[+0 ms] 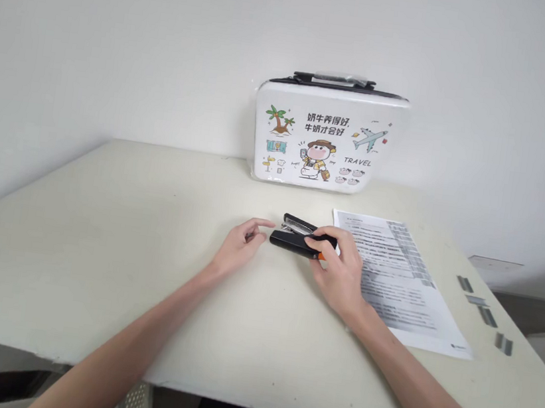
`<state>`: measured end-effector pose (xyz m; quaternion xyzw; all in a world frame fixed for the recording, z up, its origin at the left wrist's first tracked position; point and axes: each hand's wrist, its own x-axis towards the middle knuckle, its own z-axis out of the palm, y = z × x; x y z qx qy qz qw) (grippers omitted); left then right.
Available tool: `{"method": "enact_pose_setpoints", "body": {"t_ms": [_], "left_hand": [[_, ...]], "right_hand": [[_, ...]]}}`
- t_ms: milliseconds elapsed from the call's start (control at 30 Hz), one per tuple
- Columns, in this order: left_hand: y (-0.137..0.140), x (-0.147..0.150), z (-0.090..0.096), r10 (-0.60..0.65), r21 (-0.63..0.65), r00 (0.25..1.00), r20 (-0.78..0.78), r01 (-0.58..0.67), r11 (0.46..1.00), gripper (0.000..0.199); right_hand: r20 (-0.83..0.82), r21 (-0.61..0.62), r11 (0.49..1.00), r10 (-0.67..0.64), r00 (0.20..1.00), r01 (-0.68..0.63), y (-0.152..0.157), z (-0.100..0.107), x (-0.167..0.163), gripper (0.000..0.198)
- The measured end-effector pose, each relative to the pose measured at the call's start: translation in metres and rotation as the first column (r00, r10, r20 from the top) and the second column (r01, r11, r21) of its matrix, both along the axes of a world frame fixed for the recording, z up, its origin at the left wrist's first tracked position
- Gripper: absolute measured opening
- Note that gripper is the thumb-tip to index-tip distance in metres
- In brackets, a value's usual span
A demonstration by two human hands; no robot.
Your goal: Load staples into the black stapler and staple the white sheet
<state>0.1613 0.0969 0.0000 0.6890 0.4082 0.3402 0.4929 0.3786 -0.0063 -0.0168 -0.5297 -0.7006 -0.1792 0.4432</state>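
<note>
My right hand (pixel 342 267) grips the rear end of a black stapler (pixel 292 241), which has an orange spot near my fingers. The stapler's top arm is lifted, and metal parts show between it and the base. Just left of its front end is my left hand (pixel 239 245), with index finger and thumb pointing at the stapler and slightly apart. The other fingers are curled, and a small dark bit shows among them, too small to name.
A printed sheet of paper (pixel 400 301) lies right of the stapler, partly under my right forearm. Several staple strips (pixel 487 317) are near the table's right edge. A white cartoon-printed case (pixel 329 138) stands against the wall at the back of the pale table (pixel 97 241).
</note>
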Motion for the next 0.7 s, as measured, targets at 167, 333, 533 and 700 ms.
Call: {"method": "enact_pose_setpoints", "body": {"t_ms": [167,333,533,700], "left_hand": [[0.004,-0.001,-0.006,0.047,-0.07,0.999,0.002,-0.047,0.996,0.013],[0.003,-0.002,-0.005,0.067,-0.149,0.993,0.1,-0.052,0.987,0.009],[0.002,-0.002,-0.01,0.043,-0.188,0.985,0.164,-0.012,0.982,0.011],[0.0,0.001,-0.017,-0.02,-0.157,0.976,0.218,0.055,0.986,0.009]], "right_hand": [[0.004,-0.06,0.997,-0.047,0.999,0.047,0.002,-0.006,0.005,0.032],[-0.058,-0.133,0.988,-0.084,0.995,0.076,0.012,-0.012,0.009,0.013],[-0.242,-0.31,0.951,-0.097,0.965,0.017,0.059,-0.012,-0.007,0.032],[-0.411,-0.437,0.879,-0.007,0.912,-0.191,0.112,-0.008,-0.037,0.052]]}}
